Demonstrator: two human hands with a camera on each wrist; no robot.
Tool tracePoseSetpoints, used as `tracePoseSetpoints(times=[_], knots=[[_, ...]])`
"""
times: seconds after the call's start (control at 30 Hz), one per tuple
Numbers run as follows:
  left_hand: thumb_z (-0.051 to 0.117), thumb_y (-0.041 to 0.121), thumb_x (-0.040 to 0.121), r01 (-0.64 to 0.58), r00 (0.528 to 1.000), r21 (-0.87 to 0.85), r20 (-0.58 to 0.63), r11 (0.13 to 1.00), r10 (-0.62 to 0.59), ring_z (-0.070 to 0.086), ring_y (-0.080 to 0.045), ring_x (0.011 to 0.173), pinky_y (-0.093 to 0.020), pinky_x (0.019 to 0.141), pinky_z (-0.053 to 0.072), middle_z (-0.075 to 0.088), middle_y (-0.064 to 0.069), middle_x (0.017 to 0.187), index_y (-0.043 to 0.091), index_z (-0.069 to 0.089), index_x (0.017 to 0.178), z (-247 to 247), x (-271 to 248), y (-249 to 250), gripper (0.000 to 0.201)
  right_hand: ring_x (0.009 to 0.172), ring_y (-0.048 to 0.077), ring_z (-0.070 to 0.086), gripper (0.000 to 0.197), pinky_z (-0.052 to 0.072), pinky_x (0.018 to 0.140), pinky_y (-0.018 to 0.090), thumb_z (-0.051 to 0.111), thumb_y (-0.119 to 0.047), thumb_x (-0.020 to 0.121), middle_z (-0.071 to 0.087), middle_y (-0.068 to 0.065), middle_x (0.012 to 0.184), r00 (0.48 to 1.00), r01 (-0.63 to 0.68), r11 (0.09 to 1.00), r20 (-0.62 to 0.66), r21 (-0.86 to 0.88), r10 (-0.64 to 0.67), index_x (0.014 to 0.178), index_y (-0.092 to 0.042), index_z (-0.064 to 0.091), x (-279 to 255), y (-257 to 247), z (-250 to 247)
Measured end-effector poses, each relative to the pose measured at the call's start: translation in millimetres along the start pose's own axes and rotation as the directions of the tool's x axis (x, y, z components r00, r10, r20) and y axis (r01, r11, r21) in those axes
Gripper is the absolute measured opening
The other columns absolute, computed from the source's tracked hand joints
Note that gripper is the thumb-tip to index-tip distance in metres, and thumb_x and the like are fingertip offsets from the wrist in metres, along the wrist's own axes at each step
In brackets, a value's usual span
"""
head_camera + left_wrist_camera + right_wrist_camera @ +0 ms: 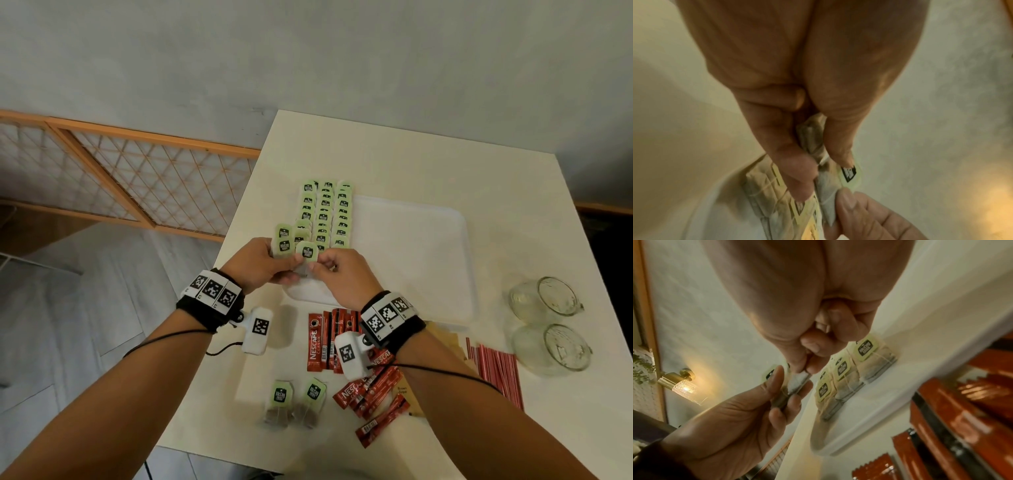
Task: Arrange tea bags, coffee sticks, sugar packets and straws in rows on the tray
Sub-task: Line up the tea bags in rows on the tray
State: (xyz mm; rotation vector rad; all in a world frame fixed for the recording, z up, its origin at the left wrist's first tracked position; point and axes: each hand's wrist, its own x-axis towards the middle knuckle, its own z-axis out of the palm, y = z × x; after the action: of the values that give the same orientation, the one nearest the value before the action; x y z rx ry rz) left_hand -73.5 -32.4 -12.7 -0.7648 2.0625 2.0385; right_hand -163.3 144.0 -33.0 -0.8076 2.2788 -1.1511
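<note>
Rows of green-tagged tea bags (325, 212) lie overlapped on the left part of the white tray (428, 240). Above the tray's near left corner my left hand (289, 265) grips a small stack of tea bags (284, 240). My right hand (317, 266) pinches the lower end of the front tea bag (306, 251) of that stack. In the right wrist view thumb and forefinger nip that tea bag (797, 382) beside the left hand (748, 410). Red coffee sticks (325, 339), brown sugar packets (445, 339) and red straws (496, 370) lie on the table in front of the tray.
Two loose tea bags (294, 401) lie near the table's front edge. More coffee sticks (373, 394) are scattered under my right forearm. Two glass cups (548, 325) lie on their sides at the right. A wooden lattice screen (120, 171) stands left of the table.
</note>
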Motion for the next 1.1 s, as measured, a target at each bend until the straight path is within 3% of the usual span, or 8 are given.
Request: tracePoseSetpoints(times=[0.2,0.33,0.53,0.67,0.8,0.9,0.97,1.1], knots=[[0.065,0.016,0.096,0.061,0.989,-0.046,-0.132,0.997,-0.067,0.071,-0.016,0.072,-0.021,0.059,0.057,0.074,-0.012,0.097,-0.006,0.067,0.108,-24,1,-8,0.025,0.053,0.013,0.038,0.041,0.037,0.052,0.021,0.069,-0.028,0.095,0.044,0.000,0.056,0.996,-0.082,0.995,0.043,-0.062,0.085,0.064,-0.004,0.059,4,2,10],[0.065,0.010,0.095,0.083,0.984,-0.092,-0.152,0.992,-0.096,0.072,-0.017,0.074,-0.021,0.059,0.057,0.068,-0.014,0.090,-0.005,0.066,0.106,-34,-1,-8,0.019,0.050,0.016,0.042,0.041,0.044,0.053,0.028,0.068,-0.029,0.094,0.048,0.006,0.057,0.986,-0.118,0.990,0.109,-0.079,0.126,0.068,0.003,0.065,5,4,25],[0.062,0.004,0.096,0.108,0.990,-0.144,-0.078,0.984,-0.120,0.074,-0.017,0.084,-0.021,0.062,0.057,0.072,-0.015,0.093,-0.001,0.066,0.109,-37,-6,-13,0.015,0.047,0.017,0.047,0.043,0.046,0.051,0.028,0.072,-0.031,0.091,0.052,-0.002,0.050,0.978,-0.192,0.973,0.058,-0.130,0.201,0.054,-0.011,0.062,8,0,37],[0.065,0.009,0.095,0.095,0.992,-0.041,-0.084,0.995,-0.098,0.073,-0.012,0.084,-0.019,0.063,0.056,0.075,-0.011,0.096,0.001,0.069,0.105,-31,-10,-14,0.014,0.057,0.024,0.064,0.042,0.058,0.058,0.035,0.073,-0.031,0.090,0.066,0.003,0.059,0.973,-0.229,0.963,-0.004,-0.143,0.231,0.053,-0.019,0.057,10,-5,40],[0.072,0.010,0.090,0.068,0.993,0.073,-0.102,0.995,-0.061,0.065,-0.008,0.072,-0.014,0.056,0.050,0.074,-0.003,0.081,0.007,0.071,0.093,-25,-12,-12,0.004,0.062,0.023,0.066,0.038,0.061,0.065,0.042,0.073,-0.034,0.088,0.066,0.000,0.061,0.974,-0.226,0.966,-0.020,-0.122,0.225,0.056,-0.020,0.059,9,-8,40],[0.071,0.006,0.090,0.047,0.996,0.072,-0.078,0.996,-0.041,0.063,-0.005,0.067,-0.014,0.055,0.048,0.075,0.003,0.079,0.013,0.072,0.093,-20,-13,-10,0.008,0.067,0.020,0.066,0.033,0.058,0.066,0.039,0.080,-0.049,0.080,0.068,-0.003,0.073,0.974,-0.224,0.973,-0.033,-0.059,0.222,0.076,-0.024,0.059,4,-9,34],[0.071,0.005,0.089,0.024,0.998,0.070,-0.066,0.997,-0.019,0.064,-0.004,0.066,-0.014,0.054,0.048,0.076,0.003,0.080,0.013,0.072,0.095,-17,-14,-7,0.010,0.075,0.019,0.068,0.033,0.058,0.070,0.035,0.081,-0.045,0.081,0.069,-0.002,0.088,0.975,-0.220,0.975,-0.036,0.015,0.220,0.092,-0.024,0.058,2,-8,29],[0.071,0.002,0.089,-0.001,0.999,0.048,-0.044,0.999,0.003,0.064,-0.003,0.064,-0.013,0.053,0.047,0.076,0.003,0.078,0.011,0.071,0.097,-10,-14,-4,0.012,0.076,0.006,0.063,0.020,0.042,0.061,0.009,0.064,-0.031,0.097,0.069,-0.004,0.094,0.992,-0.119,0.993,-0.028,0.028,0.119,0.112,-0.019,0.068,-2,-11,17]])
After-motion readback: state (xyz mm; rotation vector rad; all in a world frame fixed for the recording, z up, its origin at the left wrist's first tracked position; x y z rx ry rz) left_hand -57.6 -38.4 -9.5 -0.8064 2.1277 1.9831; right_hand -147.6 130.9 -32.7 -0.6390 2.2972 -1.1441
